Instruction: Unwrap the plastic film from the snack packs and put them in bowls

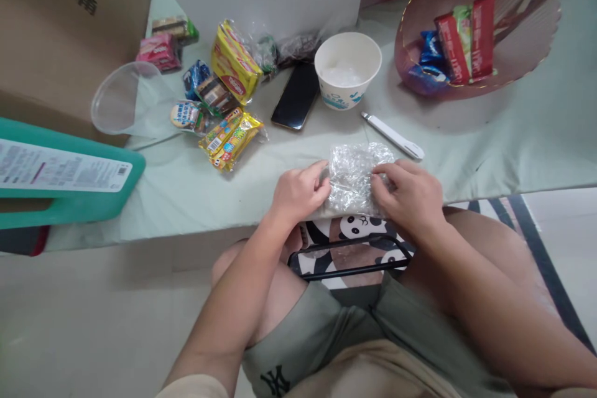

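1. The bubble wrap (351,175) is at the near edge of the table (177,196), about mid-scene, between the two hands.
2. The left hand (302,191) grasps its left edge, fingers curled in.
3. The right hand (409,193) pinches its right side between thumb and bent fingers.
4. A slim white tool (396,137) lies just beyond the right hand, slanting from far left to near right.
5. Farther off stands a paper tub (349,96), with a dark phone (296,97) lying flat just to its left.
6. Left of the phone are loose snacks (236,65) in yellow, blue and pink wrappers, and beside them a clear cup (124,99).
7. At far right, a pink bowl (527,68) holds red packets (482,37) and blue packets (431,53).
8. At left are a green container (88,199) and, farther, a carton (60,43).
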The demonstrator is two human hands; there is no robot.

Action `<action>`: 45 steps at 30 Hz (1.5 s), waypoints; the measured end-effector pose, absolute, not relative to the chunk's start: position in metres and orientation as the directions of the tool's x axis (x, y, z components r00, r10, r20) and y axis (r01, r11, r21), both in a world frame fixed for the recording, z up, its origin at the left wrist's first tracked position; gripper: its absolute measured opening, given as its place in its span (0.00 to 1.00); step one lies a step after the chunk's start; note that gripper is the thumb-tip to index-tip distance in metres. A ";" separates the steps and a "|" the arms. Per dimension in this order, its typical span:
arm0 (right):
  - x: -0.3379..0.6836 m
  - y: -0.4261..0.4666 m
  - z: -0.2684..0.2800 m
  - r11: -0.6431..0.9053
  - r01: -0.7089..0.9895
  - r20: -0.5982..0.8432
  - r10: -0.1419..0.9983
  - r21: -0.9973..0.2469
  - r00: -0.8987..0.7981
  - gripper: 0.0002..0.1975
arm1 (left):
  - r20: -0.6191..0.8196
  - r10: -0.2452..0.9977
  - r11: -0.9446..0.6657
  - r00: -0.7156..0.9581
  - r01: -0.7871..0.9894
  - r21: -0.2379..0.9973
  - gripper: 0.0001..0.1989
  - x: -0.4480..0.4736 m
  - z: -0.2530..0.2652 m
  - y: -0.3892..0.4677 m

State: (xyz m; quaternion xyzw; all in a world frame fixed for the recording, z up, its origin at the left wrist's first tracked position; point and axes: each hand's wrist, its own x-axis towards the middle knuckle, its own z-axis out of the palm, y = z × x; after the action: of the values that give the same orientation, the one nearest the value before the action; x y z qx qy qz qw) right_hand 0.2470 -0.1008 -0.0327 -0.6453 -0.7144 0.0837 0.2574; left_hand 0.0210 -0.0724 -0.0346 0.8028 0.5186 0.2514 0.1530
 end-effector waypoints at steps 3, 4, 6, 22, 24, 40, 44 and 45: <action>0.247 -0.101 -0.040 0.247 0.886 0.403 0.912 -0.392 -0.075 0.09 | 0.468 0.845 -0.488 0.259 0.729 0.480 0.13 0.027 -0.028 -0.080; 0.246 -0.101 -0.041 0.273 0.886 0.418 0.903 -0.375 -0.101 0.08 | 0.528 0.799 -0.552 0.288 0.699 0.455 0.11 0.030 -0.025 -0.084; 0.244 -0.100 -0.042 0.301 0.888 0.433 0.891 -0.349 -0.132 0.06 | 0.542 0.713 -0.682 0.445 0.619 0.390 0.09 0.035 -0.020 -0.092; 0.226 -0.107 -0.043 0.637 0.603 0.506 0.763 -0.480 -0.403 0.09 | 0.309 0.878 -0.477 0.367 0.598 0.645 0.07 0.008 -0.023 -0.087; 0.229 -0.106 -0.040 0.588 0.564 0.512 0.802 -0.580 -0.310 0.09 | 0.284 0.868 -0.487 0.407 0.587 0.647 0.13 0.005 -0.021 -0.086; 0.236 -0.106 -0.031 0.403 0.441 0.340 0.915 -0.802 -0.218 0.03 | 0.144 0.829 -0.502 0.540 0.607 0.616 0.06 0.009 -0.023 -0.069; 0.235 -0.107 -0.032 0.263 0.645 0.274 0.958 -0.717 -0.086 0.04 | 0.118 0.871 -0.451 0.477 0.680 0.578 0.03 0.010 -0.019 -0.072; 0.234 -0.107 -0.033 0.223 0.686 0.257 0.965 -0.692 -0.054 0.04 | 0.119 0.876 -0.444 0.467 0.688 0.574 0.05 0.010 -0.018 -0.073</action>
State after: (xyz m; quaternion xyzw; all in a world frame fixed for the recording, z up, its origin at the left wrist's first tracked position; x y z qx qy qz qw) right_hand 0.2341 -0.1068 -0.0327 -0.5909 -0.6985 0.1982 0.3517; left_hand 0.0105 -0.0728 -0.0185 0.8249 0.4741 0.2044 0.2303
